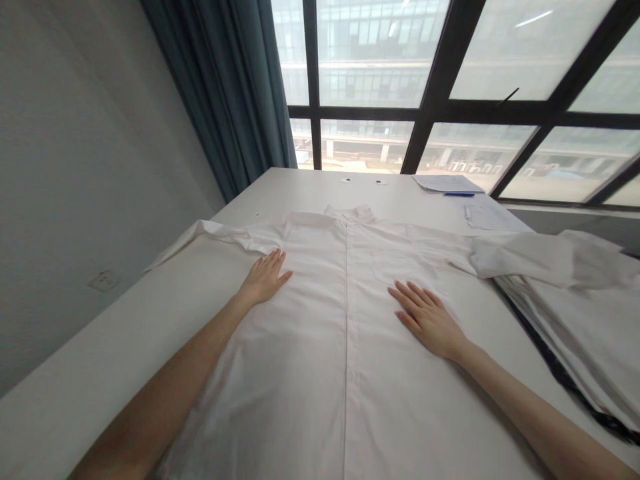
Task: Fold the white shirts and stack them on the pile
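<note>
While the white shirt [345, 347] lies front up and buttoned on the white table [100, 360], collar toward the window, you are at the smoothing step, as I read it. Your left hand [264, 277] rests flat on the shirt below its left shoulder, fingers together, gripping nothing. Your right hand [427, 319] lies flat under the chest pocket [400, 265], fingers slightly spread, also gripping nothing. One sleeve [200, 235] trails to the table's left edge; the other [520, 257] lies over the stack of folded garments [575, 333]. The next move likely calls for pressing outward to clear creases.
</note>
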The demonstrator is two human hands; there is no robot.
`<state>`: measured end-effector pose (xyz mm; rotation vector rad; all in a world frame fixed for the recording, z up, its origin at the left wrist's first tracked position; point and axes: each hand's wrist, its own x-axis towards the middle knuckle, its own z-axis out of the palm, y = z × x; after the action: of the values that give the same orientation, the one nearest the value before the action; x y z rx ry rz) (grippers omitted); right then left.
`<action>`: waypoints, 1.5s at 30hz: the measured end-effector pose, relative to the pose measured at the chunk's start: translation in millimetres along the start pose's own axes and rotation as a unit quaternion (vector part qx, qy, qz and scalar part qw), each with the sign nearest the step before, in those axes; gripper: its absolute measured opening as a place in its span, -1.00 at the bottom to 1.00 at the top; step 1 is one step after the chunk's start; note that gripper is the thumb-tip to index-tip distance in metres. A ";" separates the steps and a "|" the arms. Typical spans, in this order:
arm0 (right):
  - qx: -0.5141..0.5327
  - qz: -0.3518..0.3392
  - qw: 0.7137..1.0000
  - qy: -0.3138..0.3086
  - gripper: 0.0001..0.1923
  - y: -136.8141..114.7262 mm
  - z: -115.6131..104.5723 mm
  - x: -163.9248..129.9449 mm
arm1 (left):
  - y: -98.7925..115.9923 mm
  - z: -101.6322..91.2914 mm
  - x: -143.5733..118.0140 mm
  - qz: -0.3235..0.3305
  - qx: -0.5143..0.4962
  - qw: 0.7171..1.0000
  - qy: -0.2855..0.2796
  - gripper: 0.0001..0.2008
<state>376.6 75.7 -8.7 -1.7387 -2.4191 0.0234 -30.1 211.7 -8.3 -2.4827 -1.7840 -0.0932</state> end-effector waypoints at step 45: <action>0.126 -0.029 0.991 0.025 -0.53 -12.3 -31.4 -50.4 | 16.0 -41.8 -60.6 0.162 -0.152 0.973 0.056 -0.52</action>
<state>385.1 21.6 17.4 -1.5390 -2.3144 0.2619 -34.3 145.2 26.9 -2.8749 -1.3871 -0.5067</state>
